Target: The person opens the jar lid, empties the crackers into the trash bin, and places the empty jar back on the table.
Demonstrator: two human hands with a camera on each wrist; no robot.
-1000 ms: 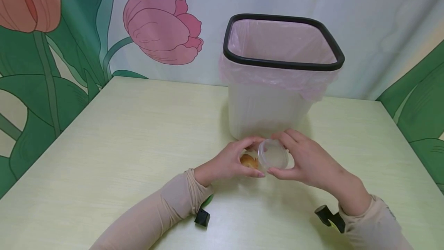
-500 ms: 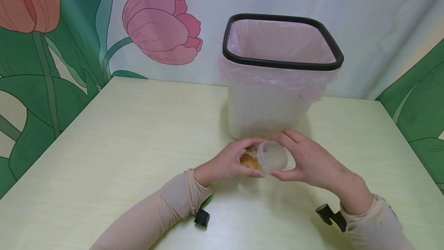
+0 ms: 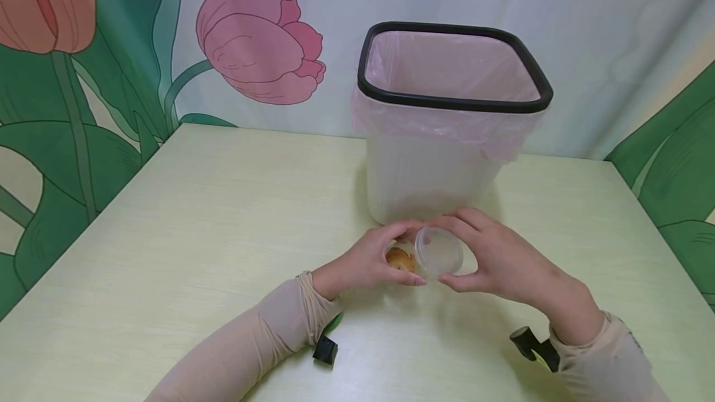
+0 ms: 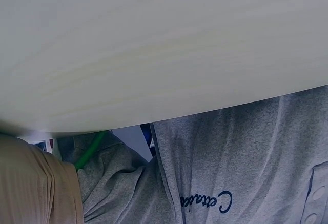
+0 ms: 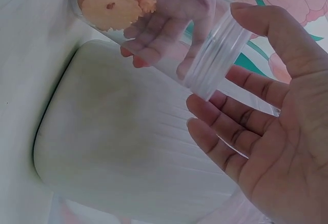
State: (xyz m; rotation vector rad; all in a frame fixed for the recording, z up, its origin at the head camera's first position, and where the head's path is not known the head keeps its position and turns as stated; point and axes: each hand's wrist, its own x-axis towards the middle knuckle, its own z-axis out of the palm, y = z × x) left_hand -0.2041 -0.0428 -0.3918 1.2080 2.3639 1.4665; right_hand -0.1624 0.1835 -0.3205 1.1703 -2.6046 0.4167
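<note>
A clear plastic jar (image 5: 169, 55) lies on its side just in front of the bin, its lid end facing right. Inside are orange-yellow pieces (image 5: 110, 6) with ruffled edges, one with a small dark centre. My left hand (image 3: 365, 262) grips the jar's body, thumb on the near side and fingers on the far side. Around the translucent ridged lid (image 3: 439, 253) my right hand (image 3: 497, 265) curls, with its thumb at the near rim and fingertips at the far rim. In the right wrist view, its other fingers spread loosely below the lid.
A white bin (image 3: 430, 172) with a black rim and pink liner stands right behind the hands. Pale wood tabletop (image 3: 223, 216) surrounds them. Behind hangs a flower-printed cloth (image 3: 262, 42). Grey clothing (image 4: 230, 157) shows past the table edge in the left wrist view.
My right hand has turned slightly round the lid: its fingertips have shifted left over the far rim, and its thumb has slid right. My left hand and the jar have stayed in place.
</note>
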